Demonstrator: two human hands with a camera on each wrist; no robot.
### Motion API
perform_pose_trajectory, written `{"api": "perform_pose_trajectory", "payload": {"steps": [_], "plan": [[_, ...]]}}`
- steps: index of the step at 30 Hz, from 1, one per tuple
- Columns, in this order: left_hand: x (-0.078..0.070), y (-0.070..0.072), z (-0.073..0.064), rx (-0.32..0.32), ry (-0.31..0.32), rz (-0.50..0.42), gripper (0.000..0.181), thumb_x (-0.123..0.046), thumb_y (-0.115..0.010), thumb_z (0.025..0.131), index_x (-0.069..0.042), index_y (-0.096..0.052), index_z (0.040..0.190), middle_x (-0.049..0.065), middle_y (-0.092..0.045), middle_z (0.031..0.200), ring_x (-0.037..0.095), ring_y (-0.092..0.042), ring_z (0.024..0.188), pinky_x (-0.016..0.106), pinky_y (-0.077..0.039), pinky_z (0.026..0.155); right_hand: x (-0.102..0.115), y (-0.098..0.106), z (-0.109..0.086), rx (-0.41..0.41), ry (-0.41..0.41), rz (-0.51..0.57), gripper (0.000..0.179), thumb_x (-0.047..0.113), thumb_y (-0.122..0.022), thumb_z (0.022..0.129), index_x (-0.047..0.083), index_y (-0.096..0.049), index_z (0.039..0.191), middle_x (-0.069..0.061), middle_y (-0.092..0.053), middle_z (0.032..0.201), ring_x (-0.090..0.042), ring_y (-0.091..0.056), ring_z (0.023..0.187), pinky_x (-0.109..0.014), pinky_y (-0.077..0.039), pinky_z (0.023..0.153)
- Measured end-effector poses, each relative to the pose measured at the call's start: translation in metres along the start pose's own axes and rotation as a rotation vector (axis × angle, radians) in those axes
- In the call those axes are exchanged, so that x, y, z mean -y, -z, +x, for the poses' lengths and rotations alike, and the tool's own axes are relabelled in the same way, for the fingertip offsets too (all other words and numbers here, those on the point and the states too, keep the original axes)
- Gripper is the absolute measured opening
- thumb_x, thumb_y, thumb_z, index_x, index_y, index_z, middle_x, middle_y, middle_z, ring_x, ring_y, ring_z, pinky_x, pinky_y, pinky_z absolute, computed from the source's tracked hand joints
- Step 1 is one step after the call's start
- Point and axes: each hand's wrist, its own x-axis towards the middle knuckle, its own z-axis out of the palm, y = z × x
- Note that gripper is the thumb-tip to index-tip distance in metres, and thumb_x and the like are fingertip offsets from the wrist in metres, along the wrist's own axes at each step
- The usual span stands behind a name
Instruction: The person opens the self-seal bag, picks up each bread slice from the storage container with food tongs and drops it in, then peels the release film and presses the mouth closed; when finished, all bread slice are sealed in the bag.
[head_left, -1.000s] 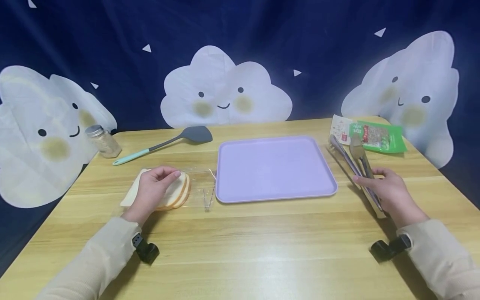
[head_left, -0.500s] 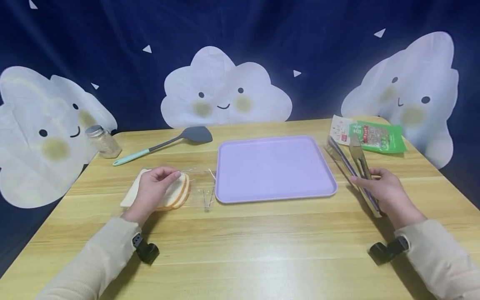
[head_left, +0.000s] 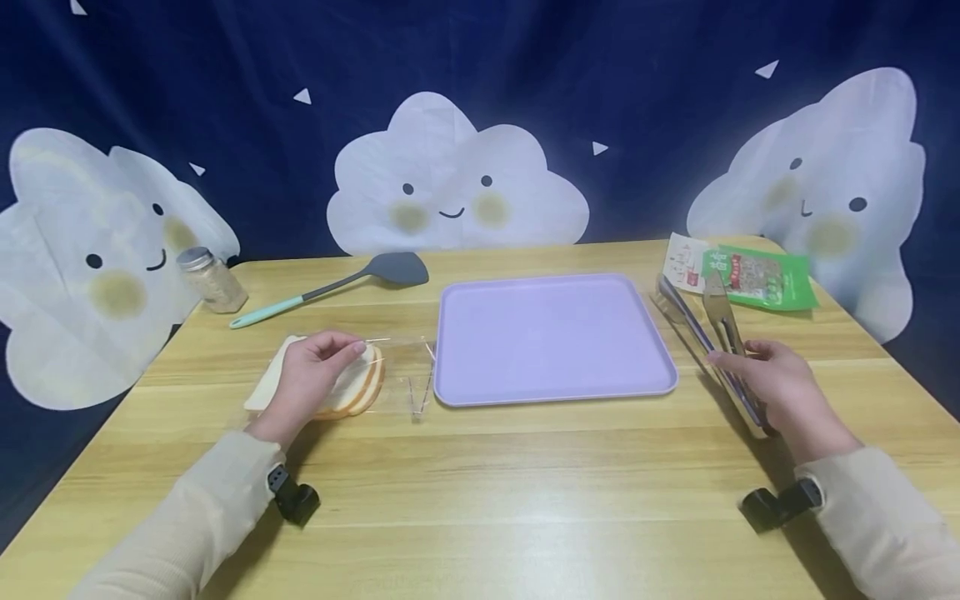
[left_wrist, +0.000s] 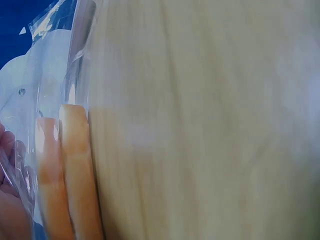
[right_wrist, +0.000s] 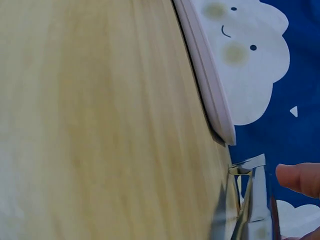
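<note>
At the left of the table, my left hand (head_left: 311,375) is over a clear bag of sliced bread (head_left: 352,387), its thumb and fingertips pinching the plastic. Close up in the left wrist view, the brown crusts of two bread slices (left_wrist: 75,175) show through the film beside the fingers (left_wrist: 7,150). Metal tongs (head_left: 705,325) are in my right hand (head_left: 780,387), thumb along one arm and fingers on the other; the two arms of the tongs are spread apart. Only the hinged end of the tongs (right_wrist: 257,200) and some fingers (right_wrist: 302,177) show in the right wrist view.
A lilac tray (head_left: 555,342) lies mid-table between the hands. Behind the bread are a spatula (head_left: 330,287) with a mint handle and a lidded jar (head_left: 213,283). Green (head_left: 772,275) and white packets (head_left: 684,262) lie at the back right. A cloud-printed curtain (head_left: 637,83) hangs behind.
My right hand and the tongs have shifted very slightly. The left hand keeps its place on the bag, and the whole head view has drifted a little to the right.
</note>
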Motion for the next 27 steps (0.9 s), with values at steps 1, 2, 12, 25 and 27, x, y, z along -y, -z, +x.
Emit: {"api": "perform_pose_trajectory", "payload": {"steps": [1, 2, 12, 25, 27], "plan": [[0.000, 0.000, 0.000, 0.000, -0.011, 0.006, 0.028, -0.024, -0.066, 0.087, 0.002, -0.068, 0.097, -0.012, -0.065, 0.080, -0.003, -0.055, 0.075, 0.012, -0.045, 0.066, 0.000, 0.001, -0.001, -0.006, -0.001, 0.008, 0.091, 0.047, -0.053, 0.089, -0.011, -0.006, 0.143, -0.037, -0.014, 0.144, -0.050, -0.028, 0.124, -0.057, -0.035, 0.096], [-0.001, 0.001, 0.000, -0.002, -0.025, 0.012, 0.027, -0.024, -0.066, 0.087, 0.002, -0.068, 0.096, -0.011, -0.066, 0.080, -0.003, -0.055, 0.074, 0.013, -0.045, 0.066, 0.001, 0.003, -0.003, -0.015, -0.002, 0.015, 0.092, 0.048, -0.052, 0.089, -0.009, -0.005, 0.144, -0.037, -0.012, 0.145, -0.051, -0.025, 0.126, -0.060, -0.029, 0.099], [-0.017, 0.014, 0.004, -0.023, -0.139, 0.060, 0.034, -0.028, -0.054, 0.094, 0.003, -0.068, 0.097, 0.016, -0.068, 0.099, -0.007, -0.055, 0.083, 0.011, -0.043, 0.075, 0.027, 0.007, -0.006, -0.138, 0.130, 0.111, 0.077, 0.043, -0.051, 0.092, -0.003, -0.018, 0.144, -0.021, -0.037, 0.137, -0.037, -0.031, 0.125, -0.054, -0.026, 0.104], [-0.063, 0.016, 0.070, 0.209, -0.257, 0.327, 0.027, -0.015, -0.056, 0.093, -0.001, -0.063, 0.114, 0.018, -0.061, 0.119, 0.032, -0.056, 0.111, 0.045, -0.044, 0.094, 0.095, -0.048, -0.001, 0.003, 0.330, 0.214, 0.056, 0.029, -0.055, 0.093, 0.000, -0.038, 0.137, -0.017, -0.044, 0.137, -0.026, -0.040, 0.125, -0.044, -0.030, 0.106], [-0.065, 0.009, 0.078, 0.296, -0.266, 0.370, 0.027, -0.012, -0.057, 0.092, 0.000, -0.061, 0.116, 0.018, -0.059, 0.122, 0.033, -0.054, 0.113, 0.045, -0.042, 0.096, 0.105, -0.061, 0.000, 0.038, 0.363, 0.203, 0.053, 0.027, -0.054, 0.093, 0.000, -0.039, 0.137, -0.020, -0.041, 0.139, -0.033, -0.038, 0.128, -0.048, -0.028, 0.107]]}}
